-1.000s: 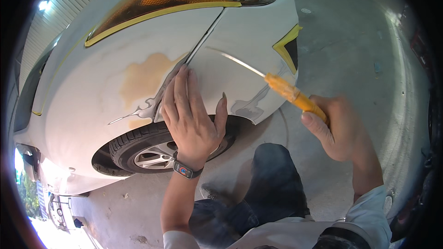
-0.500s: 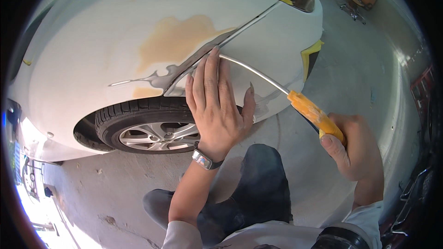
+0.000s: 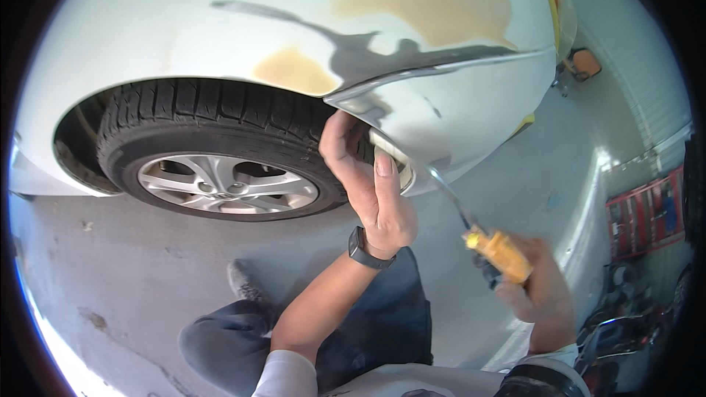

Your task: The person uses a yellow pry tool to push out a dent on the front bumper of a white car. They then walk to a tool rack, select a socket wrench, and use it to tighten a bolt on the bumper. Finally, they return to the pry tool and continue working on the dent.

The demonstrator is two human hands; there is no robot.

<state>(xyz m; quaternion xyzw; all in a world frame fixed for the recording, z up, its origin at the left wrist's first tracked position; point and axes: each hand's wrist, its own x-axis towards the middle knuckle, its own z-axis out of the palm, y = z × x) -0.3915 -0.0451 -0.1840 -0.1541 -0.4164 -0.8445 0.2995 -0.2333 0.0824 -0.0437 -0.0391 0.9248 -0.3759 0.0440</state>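
At the front corner of a white car, my left hand [image 3: 376,202] grips the wheel-arch edge of the bumper [image 3: 478,117]. Its thumb points up on the near side, while the fingertips go out of sight behind the edge. My right hand [image 3: 543,287], blurred by motion, is wrapped round the yellow handle [image 3: 504,254] of a pry tool with a curved metal rod [image 3: 446,190]. The rod slants up and left to the bumper edge, beside my left thumb; its tip is hard to make out. Above runs the seam between bumper and fender [image 3: 184,37].
A tyre with a silver wheel [image 3: 228,184] stands just left of my left hand. Tan filler [image 3: 434,0] and dark grey patches [image 3: 353,55] mark the fender. To the right are a red rack [image 3: 643,213] and an orange-brown chair [image 3: 585,64].
My left hand has moved from lying flat along the seam down to the bumper's wheel-arch edge, fingers curled behind it. The tool's rod has left the seam for that edge. The view has shifted.
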